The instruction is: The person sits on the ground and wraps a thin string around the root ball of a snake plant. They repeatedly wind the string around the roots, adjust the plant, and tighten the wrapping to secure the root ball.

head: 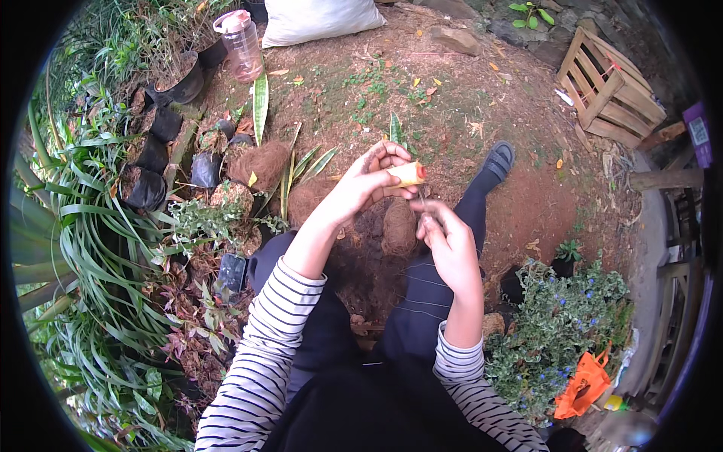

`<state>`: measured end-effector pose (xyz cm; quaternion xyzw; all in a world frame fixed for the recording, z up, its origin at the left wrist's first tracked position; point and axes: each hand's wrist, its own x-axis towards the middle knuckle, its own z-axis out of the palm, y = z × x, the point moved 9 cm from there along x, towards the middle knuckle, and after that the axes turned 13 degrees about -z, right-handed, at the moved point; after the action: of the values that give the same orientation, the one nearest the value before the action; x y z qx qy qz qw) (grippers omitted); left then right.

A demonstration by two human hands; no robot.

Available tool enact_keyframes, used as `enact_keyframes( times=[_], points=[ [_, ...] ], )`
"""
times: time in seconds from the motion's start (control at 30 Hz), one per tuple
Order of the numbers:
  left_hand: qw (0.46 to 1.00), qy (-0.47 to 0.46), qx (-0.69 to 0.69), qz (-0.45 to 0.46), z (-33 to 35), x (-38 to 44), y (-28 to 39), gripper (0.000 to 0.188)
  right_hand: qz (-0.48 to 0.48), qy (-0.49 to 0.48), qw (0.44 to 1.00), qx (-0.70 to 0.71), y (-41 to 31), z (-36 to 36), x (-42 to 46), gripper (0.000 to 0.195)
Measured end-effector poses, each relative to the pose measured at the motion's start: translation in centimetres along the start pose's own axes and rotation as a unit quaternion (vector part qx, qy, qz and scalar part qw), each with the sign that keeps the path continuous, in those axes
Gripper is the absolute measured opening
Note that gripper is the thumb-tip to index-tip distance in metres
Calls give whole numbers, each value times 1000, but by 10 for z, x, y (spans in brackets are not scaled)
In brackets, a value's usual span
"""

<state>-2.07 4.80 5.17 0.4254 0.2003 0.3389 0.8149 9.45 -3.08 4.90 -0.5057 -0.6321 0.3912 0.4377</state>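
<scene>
My left hand (364, 183) grips a yellow spool (405, 174) with a red end, held nearly level in front of me. Just below and to its right, my right hand (451, 248) has its thumb and forefinger pinched together on a thin thread (421, 195) near the spool. Between my knees an oval bundle of brown coconut fibre (399, 229) rests on dark soil. Loose pale threads (426, 305) cross my right thigh. More brown fibre (260, 165) lies in a heap to the left, beside cut snake plant leaves (316, 164).
Black plant bags (151, 155) and leafy plants (101, 254) crowd the left. A pink water bottle (242, 48) and a white sack (322, 22) stand ahead. A wooden crate (613, 93), a blue-flowered plant (559, 327) and an orange bag (584, 387) are at right.
</scene>
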Motion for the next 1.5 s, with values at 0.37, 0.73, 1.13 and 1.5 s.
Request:
enact_keyframes(
  times=[0.37, 0.73, 1.13, 1.5],
  points=[
    [992, -35, 97, -72, 25, 6, -27, 28, -250, 188, 913, 261, -33, -33, -5, 22],
    [989, -68, 86, -96, 39, 11, -42, 46, -129, 181, 970, -94, -15, -40, 7, 21],
    [977, -105, 155, -102, 46, 7, -44, 44, -166, 100, 953, -233, -25, -42, 12, 14],
    [908, -169, 353, -150, 76, 2, -65, 49, -144, 298, 907, -258, -22, -60, -1, 19]
  ],
)
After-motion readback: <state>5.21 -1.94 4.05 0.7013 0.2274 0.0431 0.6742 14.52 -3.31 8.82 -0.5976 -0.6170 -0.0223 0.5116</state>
